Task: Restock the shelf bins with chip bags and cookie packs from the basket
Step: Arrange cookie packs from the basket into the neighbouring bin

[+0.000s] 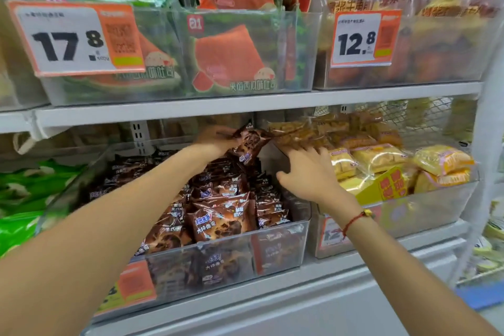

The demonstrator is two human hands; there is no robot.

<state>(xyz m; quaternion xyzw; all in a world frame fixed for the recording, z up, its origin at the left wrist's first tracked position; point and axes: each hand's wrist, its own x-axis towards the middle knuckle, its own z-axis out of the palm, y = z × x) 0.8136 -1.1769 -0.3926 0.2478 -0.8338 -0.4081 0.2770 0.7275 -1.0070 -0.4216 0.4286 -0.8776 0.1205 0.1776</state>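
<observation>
A clear plastic bin [278, 249] on the lower shelf holds several brown chocolate cookie packs [218, 219]. My left hand [215, 139] reaches over the back of that bin and grips one brown cookie pack [249, 143], held tilted above the pile. My right hand [311, 174] hovers at the bin's right rear corner with fingers spread, its fingertips touching a clear pack of golden-brown pastries [302, 131]. The basket is out of view.
A neighbouring clear bin [425, 210] on the right holds yellow cake packs. Green bags [24, 194] lie at the left. The upper shelf [245, 103] carries bins of watermelon-print bread with price tags 17.8 and 12.8. A white upright post [482, 144] stands at the right.
</observation>
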